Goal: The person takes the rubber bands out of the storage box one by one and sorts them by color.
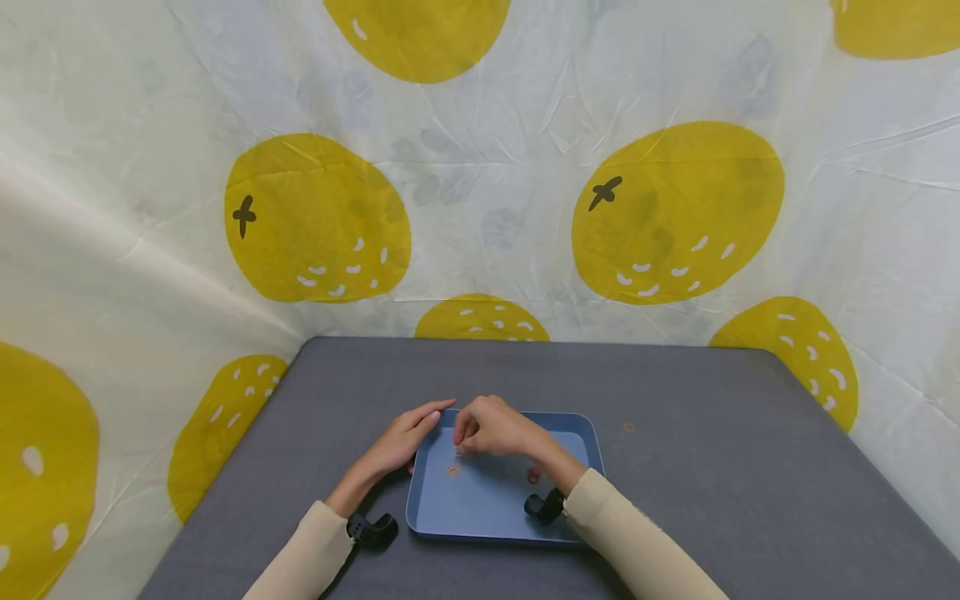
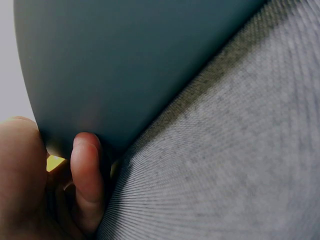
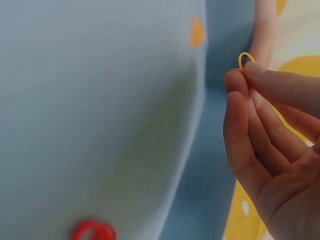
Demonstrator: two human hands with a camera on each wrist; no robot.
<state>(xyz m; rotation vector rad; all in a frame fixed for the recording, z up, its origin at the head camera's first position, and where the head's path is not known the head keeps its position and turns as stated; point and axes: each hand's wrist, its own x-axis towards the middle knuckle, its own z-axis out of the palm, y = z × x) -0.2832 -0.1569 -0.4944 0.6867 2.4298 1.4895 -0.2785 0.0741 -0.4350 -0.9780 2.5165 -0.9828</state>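
A blue rectangular tray (image 1: 480,521) sits on the grey table. My left hand (image 1: 401,442) holds it by its far left corner, with the thumb at the rim; in the left wrist view a finger (image 2: 86,172) lies against the outer wall. Over the tray's far left part, my right hand (image 1: 491,427) pinches a small yellow-orange rubber band (image 3: 241,61) between thumb and index fingertip, a loop of it showing above them. Another orange band (image 1: 453,471) lies on the tray floor below that hand. Red bands (image 1: 534,475) lie in the tray near the right forearm.
One orange band (image 1: 628,427) lies on the grey table (image 1: 712,483) right of the tray. A white cloth (image 1: 495,225) printed with yellow fruit hangs behind and beside the table. Each wrist wears a black camera band (image 1: 372,532).
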